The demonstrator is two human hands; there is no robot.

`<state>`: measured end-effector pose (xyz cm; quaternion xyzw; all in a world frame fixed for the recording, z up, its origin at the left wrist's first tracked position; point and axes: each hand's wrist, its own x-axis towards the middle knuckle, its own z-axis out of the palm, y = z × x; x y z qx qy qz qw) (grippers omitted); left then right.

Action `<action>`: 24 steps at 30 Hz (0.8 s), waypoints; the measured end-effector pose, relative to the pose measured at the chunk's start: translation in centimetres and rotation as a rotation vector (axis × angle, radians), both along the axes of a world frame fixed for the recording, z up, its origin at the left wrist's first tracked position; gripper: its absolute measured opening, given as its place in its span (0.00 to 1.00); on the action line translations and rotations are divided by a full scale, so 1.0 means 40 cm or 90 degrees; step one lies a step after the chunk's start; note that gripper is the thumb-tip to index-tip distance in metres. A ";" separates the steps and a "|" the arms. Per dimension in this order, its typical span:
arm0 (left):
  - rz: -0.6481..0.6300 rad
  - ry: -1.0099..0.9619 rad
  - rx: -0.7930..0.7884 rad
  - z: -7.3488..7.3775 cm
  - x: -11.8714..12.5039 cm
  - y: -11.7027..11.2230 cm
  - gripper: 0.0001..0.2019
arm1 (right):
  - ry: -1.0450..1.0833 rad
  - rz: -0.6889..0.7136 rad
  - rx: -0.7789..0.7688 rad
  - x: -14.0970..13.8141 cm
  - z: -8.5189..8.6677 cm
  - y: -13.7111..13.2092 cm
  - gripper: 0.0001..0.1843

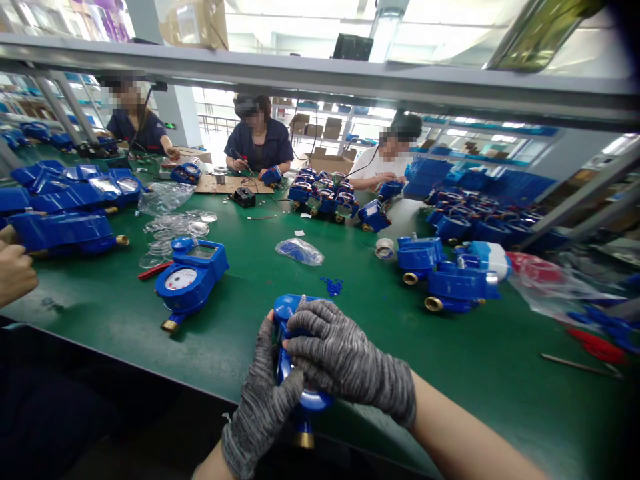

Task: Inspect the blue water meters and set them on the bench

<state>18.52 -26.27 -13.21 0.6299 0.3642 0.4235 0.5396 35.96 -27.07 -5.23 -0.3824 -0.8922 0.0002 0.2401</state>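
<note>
A blue water meter (287,307) with a brass fitting at its near end lies at the table's front edge. My left hand (263,400), in a grey knit glove with bare fingertips, is wrapped round its left side. Over the top of the same meter bends my right hand (345,353), gloved alike, its curled fingers pressing on the upper body. Both hands hide most of the dial and the window. Just beyond them lies a small heap of tiny blue parts (332,287). A second blue water meter (190,277) rests to the left, dial up.
Clear discs (175,230), a red-handled tool (154,271), a bag of blue parts (300,251) and a tape roll (385,249) lie around. More meters (457,287) stand right. A co-worker's hand (15,270) is at far left; several people sit opposite. A shelf (320,80) crosses above.
</note>
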 end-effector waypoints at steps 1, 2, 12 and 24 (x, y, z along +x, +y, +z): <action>0.007 0.001 0.001 0.002 0.002 -0.001 0.40 | -0.020 0.005 0.008 0.001 0.004 -0.005 0.13; 0.014 0.001 -0.003 0.003 0.005 -0.003 0.41 | -0.041 0.008 0.021 0.002 0.007 -0.010 0.13; -0.040 -0.102 -0.121 -0.011 0.027 -0.012 0.44 | -0.019 -0.010 0.037 0.020 -0.001 -0.055 0.18; 0.087 0.128 0.094 0.050 -0.022 0.071 0.32 | 0.117 -0.647 -0.108 0.274 -0.256 0.114 0.13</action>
